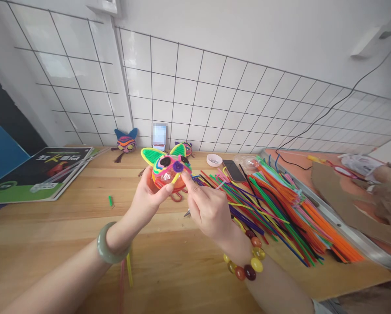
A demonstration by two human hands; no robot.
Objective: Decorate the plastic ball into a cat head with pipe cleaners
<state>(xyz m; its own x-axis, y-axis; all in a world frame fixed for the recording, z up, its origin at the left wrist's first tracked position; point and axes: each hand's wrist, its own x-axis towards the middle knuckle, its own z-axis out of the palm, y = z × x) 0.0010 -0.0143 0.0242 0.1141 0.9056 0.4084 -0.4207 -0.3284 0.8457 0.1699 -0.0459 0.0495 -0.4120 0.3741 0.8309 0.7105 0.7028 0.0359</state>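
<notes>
My left hand is closed around a fox-like animal head made of coloured pipe cleaners over a clear shell. It has green ears edged in yellow, black eyes and a purple nose. Against its lower face lies a short yellow pipe cleaner, with my left thumb beside it. The index finger of my right hand touches the face near the nose, while the other fingers are curled. A thin pointed tip shows beside that palm; whether it is held I cannot tell.
Many loose pipe cleaners spread over the right side. Behind them are a dark phone and a small pink bowl. A finished head and a lit phone stand by the wall. A magazine lies left.
</notes>
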